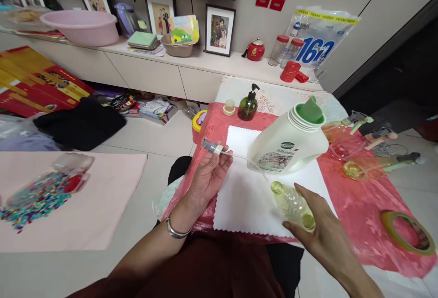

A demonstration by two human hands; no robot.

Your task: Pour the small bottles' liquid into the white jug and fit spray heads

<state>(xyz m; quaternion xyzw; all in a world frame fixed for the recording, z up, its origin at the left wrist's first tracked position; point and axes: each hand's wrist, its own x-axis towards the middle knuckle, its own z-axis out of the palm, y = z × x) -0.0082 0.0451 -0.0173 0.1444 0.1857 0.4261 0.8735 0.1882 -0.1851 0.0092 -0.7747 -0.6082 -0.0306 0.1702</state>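
Observation:
My left hand [210, 170] is closed on a grey spray head [212, 146] with a pale collar. From that head a thin clear dip tube [251, 159] runs to the right, its tip near the mouth of a small yellowish clear bottle [290, 204]. The bottle is uncapped and tilted, neck pointing up and left. My right hand [320, 225] is curled around its lower part, thumb on the near side. Behind both hands stands a large pale green detergent jug [287, 145], a green piece [310, 110] sitting in its open mouth.
A white scalloped mat [239, 202] covers part of the red-covered table. A dark green pump bottle [248, 106] and a pale cap [229, 107] sit at the back. Several spray bottles [366, 168] lie at right, near a tape roll [407, 232]. Colourful bits [37, 197] lie on the left surface.

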